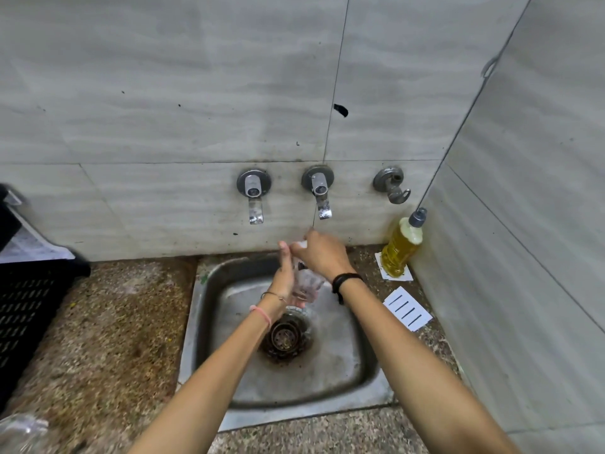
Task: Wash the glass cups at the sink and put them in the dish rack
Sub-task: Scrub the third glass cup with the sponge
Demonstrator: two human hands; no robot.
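Glass cup (306, 285) gripped round its body by left hand (287, 280), mouth tilted toward right hand (322, 253), curled onto rim, probably rubbing it clean. Held over sink (353, 362), below right tap (322, 198), so runoff drains. At left on counter (114, 322), black crate (26, 306), presumably the dish rack.

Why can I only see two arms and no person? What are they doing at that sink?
The camera sits on the person's head and looks down, so you see only their arms. There is no machine here, just two bare hands. The left hand holds a clear glass cup over the metal sink, below two wall taps. The right hand is at the cup's top; whether it grips is unclear. On the counter are a yellow bottle and a striped paper to the right, and a black crate to the left.
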